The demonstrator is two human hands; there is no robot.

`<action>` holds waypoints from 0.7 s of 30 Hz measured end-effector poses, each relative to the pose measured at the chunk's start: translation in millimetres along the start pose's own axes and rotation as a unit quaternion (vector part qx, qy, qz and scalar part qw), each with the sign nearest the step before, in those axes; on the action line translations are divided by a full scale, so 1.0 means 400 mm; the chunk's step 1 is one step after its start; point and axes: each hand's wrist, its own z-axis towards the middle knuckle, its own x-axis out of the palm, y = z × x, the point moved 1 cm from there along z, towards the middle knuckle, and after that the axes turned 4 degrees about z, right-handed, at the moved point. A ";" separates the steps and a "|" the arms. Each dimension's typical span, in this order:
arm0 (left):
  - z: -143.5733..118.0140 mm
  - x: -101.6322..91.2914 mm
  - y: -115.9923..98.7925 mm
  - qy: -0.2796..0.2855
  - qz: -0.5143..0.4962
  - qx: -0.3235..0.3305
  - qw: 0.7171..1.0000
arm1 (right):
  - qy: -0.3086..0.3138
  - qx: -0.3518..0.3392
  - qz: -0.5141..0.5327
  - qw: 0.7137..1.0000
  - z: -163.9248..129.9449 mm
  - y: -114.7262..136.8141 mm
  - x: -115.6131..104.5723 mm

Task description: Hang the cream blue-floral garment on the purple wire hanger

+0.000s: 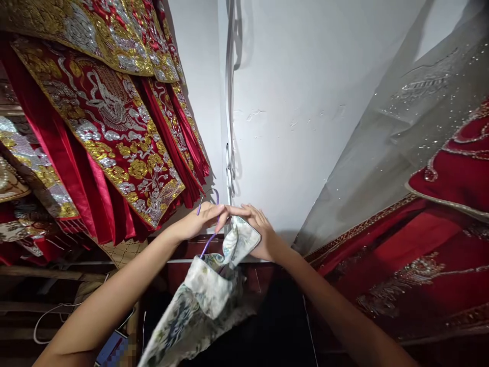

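A pale garment with a blue-green floral pattern (208,288) hangs below my hands, its collar turned toward me. A purple clothes hanger (207,245) runs into its neck opening. Closed around the hanger near its hook is my left hand (204,219), with the curved top showing above the fingers. My right hand (265,237) is closed on the raised end of the collar (242,239), its fingers reaching across to touch the left fingertips. The hanger's lower part is hidden inside the cloth.
Red costumes with gold and silver embroidery (114,112) hang at left. At right are a sheer sequinned cloth (401,117) and a red beaded garment (458,158). A white wall (290,66) with a vertical cable (230,102) stands ahead. Wooden slats (49,275) lie lower left.
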 end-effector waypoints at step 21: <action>-0.053 -0.039 0.269 -0.432 0.326 0.028 0.840 | -0.154 0.265 0.525 0.794 0.090 -0.160 -0.225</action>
